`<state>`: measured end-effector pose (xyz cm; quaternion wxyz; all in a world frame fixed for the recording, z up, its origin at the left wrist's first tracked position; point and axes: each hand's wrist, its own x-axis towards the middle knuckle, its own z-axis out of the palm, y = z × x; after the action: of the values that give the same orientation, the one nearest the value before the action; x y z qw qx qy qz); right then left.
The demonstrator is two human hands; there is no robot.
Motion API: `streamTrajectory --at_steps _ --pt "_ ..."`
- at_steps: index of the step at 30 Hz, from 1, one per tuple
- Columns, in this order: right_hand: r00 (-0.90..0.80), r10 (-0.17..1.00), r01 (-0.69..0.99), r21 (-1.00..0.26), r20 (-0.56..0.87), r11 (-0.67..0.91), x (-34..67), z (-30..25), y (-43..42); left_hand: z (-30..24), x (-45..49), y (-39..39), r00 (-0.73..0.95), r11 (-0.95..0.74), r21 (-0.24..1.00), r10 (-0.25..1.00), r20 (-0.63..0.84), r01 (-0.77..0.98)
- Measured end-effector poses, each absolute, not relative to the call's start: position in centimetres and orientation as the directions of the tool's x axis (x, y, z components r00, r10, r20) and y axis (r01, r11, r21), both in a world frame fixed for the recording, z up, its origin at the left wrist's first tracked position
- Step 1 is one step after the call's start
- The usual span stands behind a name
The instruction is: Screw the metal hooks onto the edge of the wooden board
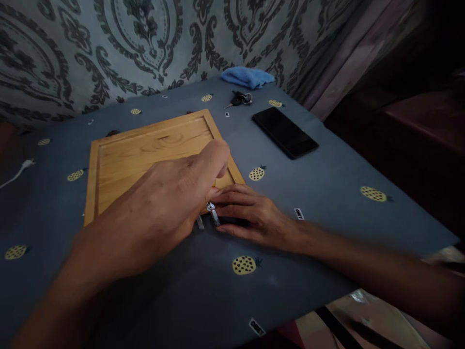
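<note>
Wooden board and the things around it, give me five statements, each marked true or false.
1. The left hand hides part of the wooden board. True.
2. The phone's screen is lit. False: the phone shows a dark screen.
3. The right hand has a shiny metal piece at its fingertips. True.
4. The blue cloth lies on the board. False: the blue cloth lies on the table.
5. The keys lie closer to the hands than the blue cloth does. True.

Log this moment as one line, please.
left hand: over board | right hand: at metal piece | metal piece: by board's near edge | phone: right of board | keys: near cloth
</note>
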<state>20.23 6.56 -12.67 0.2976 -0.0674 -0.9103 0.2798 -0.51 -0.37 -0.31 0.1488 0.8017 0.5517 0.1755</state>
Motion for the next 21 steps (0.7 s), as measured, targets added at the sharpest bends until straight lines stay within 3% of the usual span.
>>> streamTrajectory --at_steps 6,13,18,21 --pt "-0.808 0.278 -0.048 -0.529 0.519 0.847 20.1 -12.7 6.6 0.1 -0.5 -0.2 0.388 -0.402 0.448 0.913 0.127 0.798" --pt "-0.808 0.323 -0.047 -0.601 0.492 0.798 20.3 -12.1 6.5 1.2 -1.8 -1.6 0.213 -0.289 0.349 0.947 0.241 0.891" --pt "-0.788 0.446 0.017 -0.708 0.425 0.706 19.9 -10.8 6.3 0.6 -2.8 -2.8 0.165 -0.225 0.392 0.970 0.181 0.892" --pt "-0.771 0.554 0.084 -0.811 0.315 0.579 19.0 -10.2 6.5 -0.1 -3.2 -2.9 0.140 -0.193 0.416 0.978 0.156 0.888"
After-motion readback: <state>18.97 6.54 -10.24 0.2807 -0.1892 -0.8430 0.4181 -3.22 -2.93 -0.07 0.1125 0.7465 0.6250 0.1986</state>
